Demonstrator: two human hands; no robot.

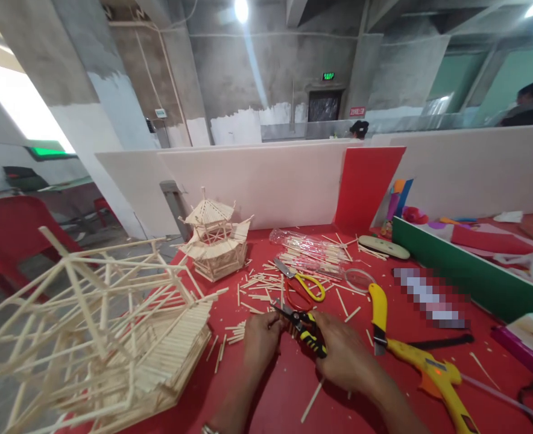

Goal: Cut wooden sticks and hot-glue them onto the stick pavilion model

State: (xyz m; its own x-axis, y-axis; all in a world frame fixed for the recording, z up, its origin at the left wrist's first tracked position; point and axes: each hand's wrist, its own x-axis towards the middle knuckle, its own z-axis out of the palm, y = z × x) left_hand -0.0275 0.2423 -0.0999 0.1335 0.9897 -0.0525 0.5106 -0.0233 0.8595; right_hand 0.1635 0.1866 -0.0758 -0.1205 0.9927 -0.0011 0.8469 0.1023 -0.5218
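My right hand [341, 349] is closed around the black-and-yellow handles of a pair of pliers [310, 337], whose dark jaws point up and to the left. Close beside those jaws, my left hand [263, 337] has its thumb and fingers pinched together; what lies between them is too small to make out. Just beyond both hands are scissors [309, 286] with one yellow and one red handle. Loose wooden sticks [264, 283] are scattered around them, and a bundle of short cut sticks [236, 331] lies by my left hand.
A large stick framework [176, 343] fills the left side, with a small stick pavilion [216, 253] behind it. On the right lie a yellow utility knife [378, 307], a yellow glue gun [429, 367] and a tape roll [359, 280]. A green panel [465, 265] stands beyond.
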